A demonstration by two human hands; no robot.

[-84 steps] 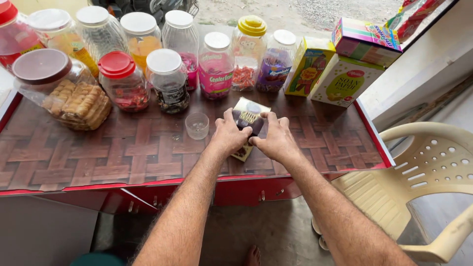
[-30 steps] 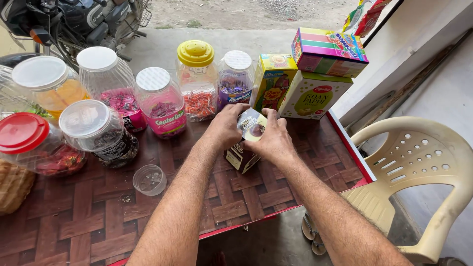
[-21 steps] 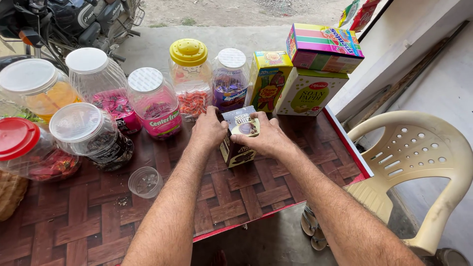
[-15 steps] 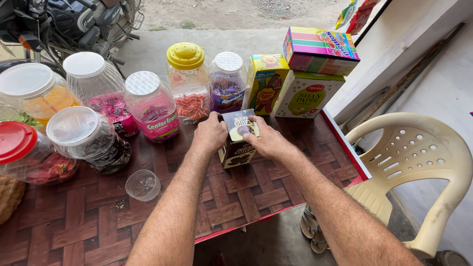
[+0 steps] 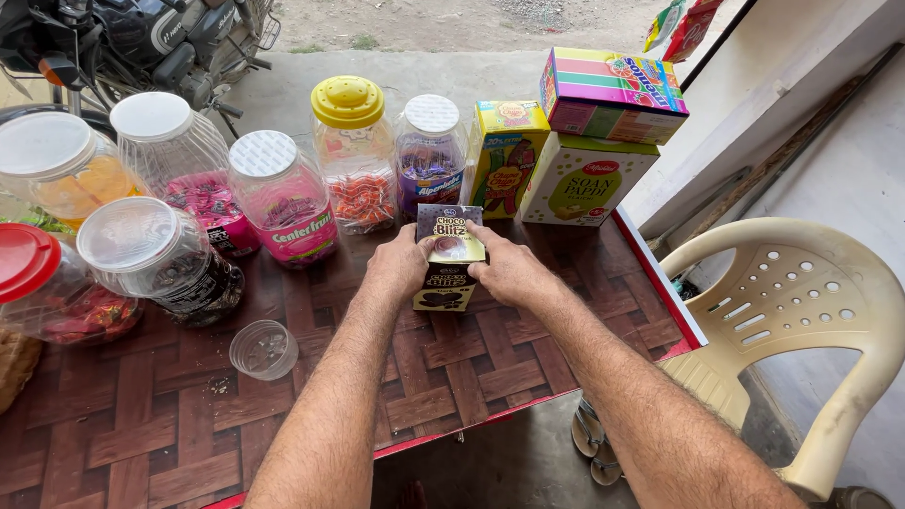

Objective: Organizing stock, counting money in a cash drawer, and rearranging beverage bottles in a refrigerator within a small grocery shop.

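Observation:
A small dark brown and purple snack box (image 5: 450, 254) stands upright on the brown woven-pattern table (image 5: 283, 415). My left hand (image 5: 401, 266) grips its left side and my right hand (image 5: 509, 269) grips its right side, fingers wrapped over the front. The box rests on the tabletop just in front of a row of sweet jars.
Several plastic sweet jars line the back, among them a yellow-lidded one (image 5: 351, 151) and a red-lidded one (image 5: 38, 283). A small clear cup (image 5: 263, 349) sits left of my arm. Three cartons (image 5: 584, 141) stack at the back right. A cream plastic chair (image 5: 801, 330) stands at the right.
Both hands have lowered the small box from a tilted hold in the air and stood it upright on the table. The view shifted slightly to the left.

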